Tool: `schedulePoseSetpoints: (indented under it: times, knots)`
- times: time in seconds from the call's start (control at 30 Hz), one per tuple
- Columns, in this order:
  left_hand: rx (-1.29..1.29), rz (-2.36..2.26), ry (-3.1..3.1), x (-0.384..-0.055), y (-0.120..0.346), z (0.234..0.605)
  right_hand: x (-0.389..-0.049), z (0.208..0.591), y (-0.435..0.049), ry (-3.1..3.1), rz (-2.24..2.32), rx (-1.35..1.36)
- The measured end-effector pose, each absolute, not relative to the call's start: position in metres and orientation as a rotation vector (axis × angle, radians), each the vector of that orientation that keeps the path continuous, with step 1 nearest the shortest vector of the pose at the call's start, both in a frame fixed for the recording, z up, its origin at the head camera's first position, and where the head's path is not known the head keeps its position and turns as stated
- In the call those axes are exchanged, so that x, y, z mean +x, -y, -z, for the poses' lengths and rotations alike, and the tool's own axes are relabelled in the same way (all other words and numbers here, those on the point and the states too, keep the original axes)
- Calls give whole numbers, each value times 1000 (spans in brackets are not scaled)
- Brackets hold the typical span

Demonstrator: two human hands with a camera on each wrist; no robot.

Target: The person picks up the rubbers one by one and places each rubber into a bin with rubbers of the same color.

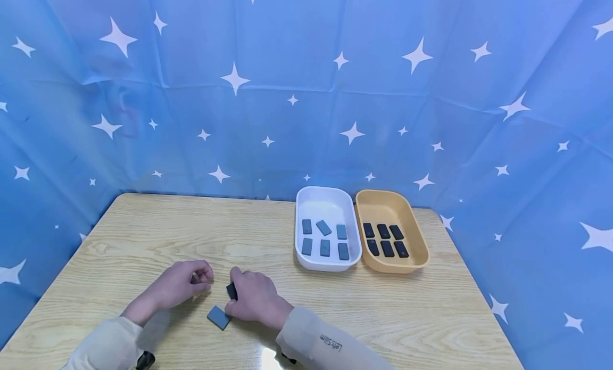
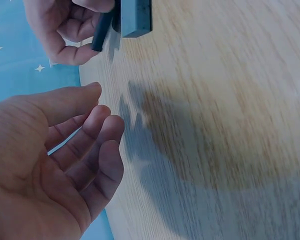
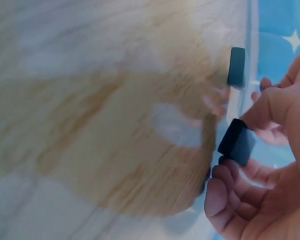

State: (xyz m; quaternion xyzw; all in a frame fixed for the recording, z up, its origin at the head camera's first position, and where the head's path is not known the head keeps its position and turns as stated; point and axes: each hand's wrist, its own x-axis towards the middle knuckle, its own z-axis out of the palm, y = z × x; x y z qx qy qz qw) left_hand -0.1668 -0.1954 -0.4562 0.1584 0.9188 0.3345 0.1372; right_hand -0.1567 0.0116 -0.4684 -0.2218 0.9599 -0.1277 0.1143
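Observation:
My right hand (image 1: 257, 298) pinches a small black block (image 1: 232, 291) between thumb and fingers, just above the wooden table. The right wrist view shows this black block (image 3: 233, 137) tilted in the fingertips. Lying on the table beside that hand is a blue-grey block (image 1: 219, 317), which also appears at the top of the left wrist view as a thick grey slab (image 2: 136, 19). To the left, my left hand (image 1: 179, 285) hovers over the table with loosely bent fingers. Nothing is between its thumb and fingers (image 2: 110, 160).
A white tray (image 1: 328, 265) at the back holds several blue-grey blocks in two rows. Against its right side stands an orange tray (image 1: 383, 206) with several black blocks in two rows. Behind the wooden table (image 1: 201, 221) hangs a blue star-patterned cloth (image 1: 287, 56).

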Motion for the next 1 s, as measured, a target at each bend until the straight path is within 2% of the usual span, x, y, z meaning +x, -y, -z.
schedulePoseSetpoints:
  times: [0.43,1.0]
  knots:
    - [478,-985,-2649,-167,193,456,-159,460,-27,-2806,466,-609]
    - [528,-1017,-2627,-167,187,456,-159,443,-56,-2876,546,-757]
